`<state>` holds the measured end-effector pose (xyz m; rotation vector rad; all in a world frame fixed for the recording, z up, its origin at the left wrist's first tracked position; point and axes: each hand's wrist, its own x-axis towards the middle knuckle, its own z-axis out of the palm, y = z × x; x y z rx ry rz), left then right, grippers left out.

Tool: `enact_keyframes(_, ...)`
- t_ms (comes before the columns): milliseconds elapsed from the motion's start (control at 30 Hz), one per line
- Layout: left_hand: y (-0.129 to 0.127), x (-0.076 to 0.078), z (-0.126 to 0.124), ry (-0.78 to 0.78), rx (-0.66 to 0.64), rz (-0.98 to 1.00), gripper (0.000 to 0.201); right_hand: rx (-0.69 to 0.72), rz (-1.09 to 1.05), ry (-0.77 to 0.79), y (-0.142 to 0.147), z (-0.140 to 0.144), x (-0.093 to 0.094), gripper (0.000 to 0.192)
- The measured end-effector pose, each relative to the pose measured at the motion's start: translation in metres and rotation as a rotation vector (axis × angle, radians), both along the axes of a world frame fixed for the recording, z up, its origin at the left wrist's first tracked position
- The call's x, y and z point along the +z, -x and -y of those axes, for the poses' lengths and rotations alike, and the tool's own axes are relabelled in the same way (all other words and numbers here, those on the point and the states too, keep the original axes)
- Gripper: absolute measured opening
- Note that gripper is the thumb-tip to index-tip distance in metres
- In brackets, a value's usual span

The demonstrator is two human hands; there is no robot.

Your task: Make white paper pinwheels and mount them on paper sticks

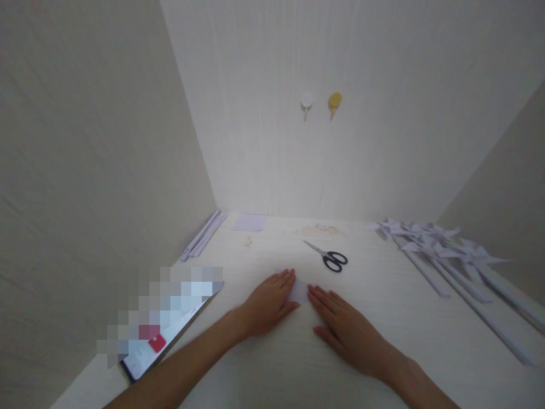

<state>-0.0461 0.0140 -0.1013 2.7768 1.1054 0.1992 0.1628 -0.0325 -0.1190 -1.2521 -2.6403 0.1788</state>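
Note:
A small pale lilac piece of paper lies on the white tabletop, partly covered by my left hand. That hand is flat, its fingers stretched out over the paper's left side and its thumb near the lower edge. On the other side my right hand rests flat, fingertips at the paper's right edge and thumb apart. Neither hand grips anything. Just beyond them is a pair of scissors with black handles, blades pointing to the back left.
Several paper pinwheels on rolled sticks lie at the right. Rolled paper sticks and a paper square are at the back left. A phone with a lit screen leans at the left. Two hooks are on the back wall.

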Motion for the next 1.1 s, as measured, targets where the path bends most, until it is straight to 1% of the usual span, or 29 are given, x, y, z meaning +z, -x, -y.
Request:
enact_keyframes(100, 0.01, -0.003, -0.009, -0.017, -0.003, 0.025, 0.053, -0.005, -0.009, -0.004, 0.0, 0.0, 0.001, 0.052)
enact_keyframes(233, 0.02, -0.01, -0.019, -0.034, 0.028, 0.049, 0.051, -0.011, 0.006, -0.003, 0.001, 0.001, 0.004, 0.052)
enact_keyframes(433, 0.021, -0.017, -0.018, -0.061, 0.061, 0.088, 0.048, -0.023, -0.003, -0.01, 0.002, 0.002, 0.007, 0.049)
enact_keyframes(500, 0.02, -0.017, -0.015, -0.066, 0.069, 0.109, 0.046, -0.043, 0.008, -0.017, 0.002, 0.001, 0.007, 0.049)
enact_keyframes(600, 0.02, -0.013, -0.011, -0.074, 0.072, 0.151, 0.041, -0.117, 0.015, -0.037, 0.001, -0.002, 0.006, 0.048)
enact_keyframes(733, 0.019, -0.007, -0.002, -0.062, -0.003, 0.214, 0.033, -0.204, 0.0, -0.074, -0.003, -0.007, 0.003, 0.049)
enact_keyframes(833, 0.018, -0.003, 0.005, -0.037, -0.054, 0.252, 0.03, -0.203, -0.019, -0.102, -0.005, -0.008, 0.001, 0.049)
enact_keyframes(967, 0.017, -0.001, 0.006, 0.007, -0.104, 0.282, 0.033, -0.202, -0.008, -0.098, -0.007, -0.008, 0.001, 0.052)
enact_keyframes(1100, 0.017, 0.0, 0.003, 0.084, -0.104, 0.356, 0.029, -0.19, -0.015, -0.091, -0.008, -0.007, 0.001, 0.051)
